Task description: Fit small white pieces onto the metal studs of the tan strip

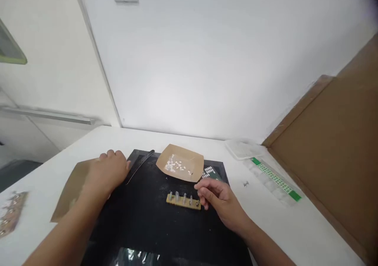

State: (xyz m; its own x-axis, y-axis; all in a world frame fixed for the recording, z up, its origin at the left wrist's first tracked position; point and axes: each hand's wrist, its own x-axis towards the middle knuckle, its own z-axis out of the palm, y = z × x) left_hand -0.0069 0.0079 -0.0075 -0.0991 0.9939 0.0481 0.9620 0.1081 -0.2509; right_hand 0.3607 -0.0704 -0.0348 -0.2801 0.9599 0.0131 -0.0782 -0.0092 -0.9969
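My left hand [108, 171] is over a brown paper tray [69, 183] at the left, back of the hand up; its fingers are mostly hidden and slightly blurred. My right hand [215, 199] has its thumb and fingertips pressed together beside the right end of a yellow strip [183, 202]. Whatever those fingers pinch is too small to name. Several small upright pieces, most with greyish translucent sleeves, stand along the strip on a black mat [141, 218]. Behind it sits a cardboard tray [193, 159] holding small white pieces [177, 164].
Black tweezers [143, 163] lie on the mat's back left. A dark green card with white pads [210, 172] is behind my right hand. Farther right are small metal parts [246, 184] and a green strip [276, 179]. Another board [13, 212] lies far left; a brown panel [330, 151] borders the right.
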